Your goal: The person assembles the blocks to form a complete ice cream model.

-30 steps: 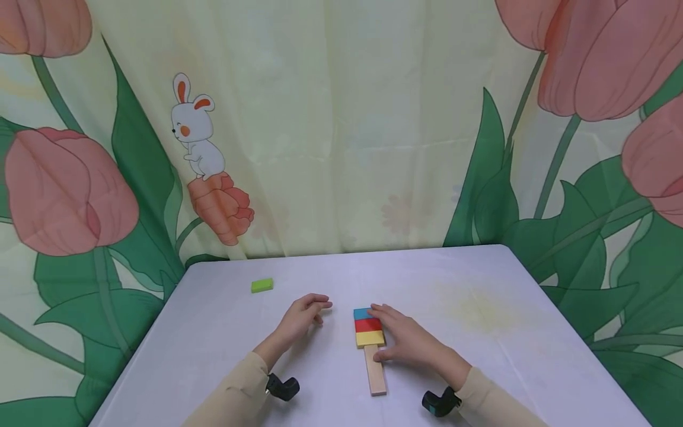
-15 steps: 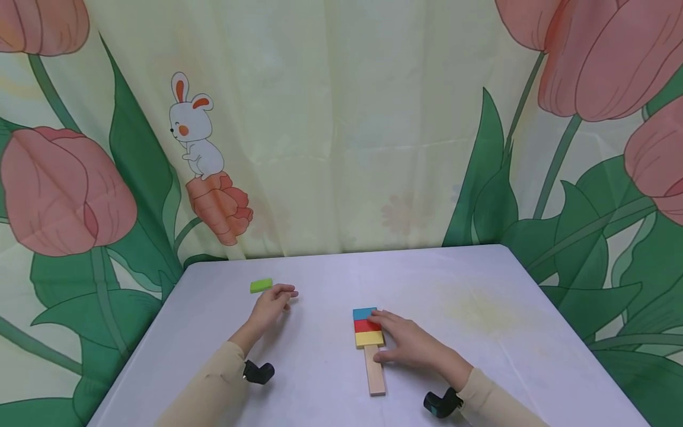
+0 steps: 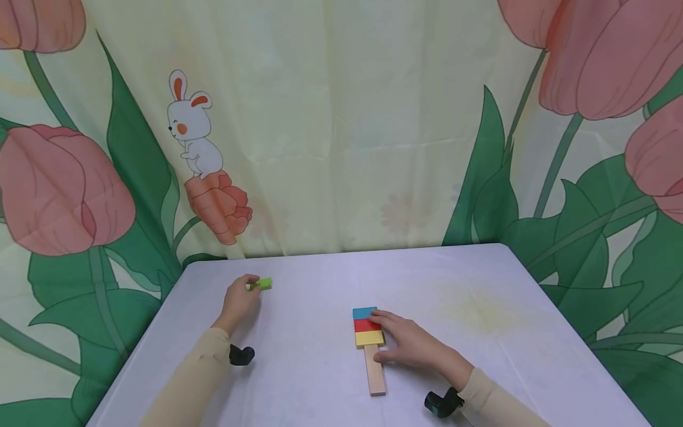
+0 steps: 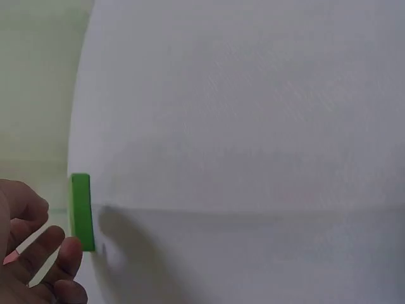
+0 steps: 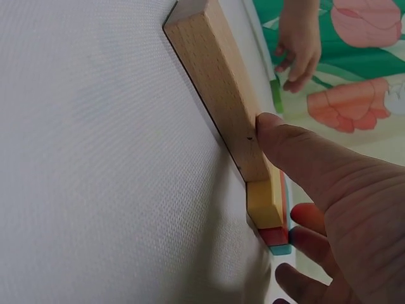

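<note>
My left hand (image 3: 238, 302) is at a light green block (image 3: 264, 283) near the back left of the table. Its fingers are spread beside the block and partly cover it in the head view. In the left wrist view the green block (image 4: 81, 212) shows just past the fingertips, with no grip visible. My right hand (image 3: 412, 342) rests with relaxed fingers on a flat row of blocks: blue (image 3: 363, 313), red (image 3: 366, 325) and yellow (image 3: 369, 338). Its thumb touches a long plain wooden block (image 3: 376, 375), which extends from the yellow one toward me.
A white cloth covers the table (image 3: 315, 356). Behind it hangs a curtain (image 3: 331, 148) printed with tulips and a rabbit. Black wrist cameras, one below the left wrist (image 3: 242, 356) and one below the right (image 3: 443, 403), hang close to the tabletop.
My left hand has moved left and away from me, from beside the coloured row to the green block. The right hand and the row of blocks have stayed in place.
</note>
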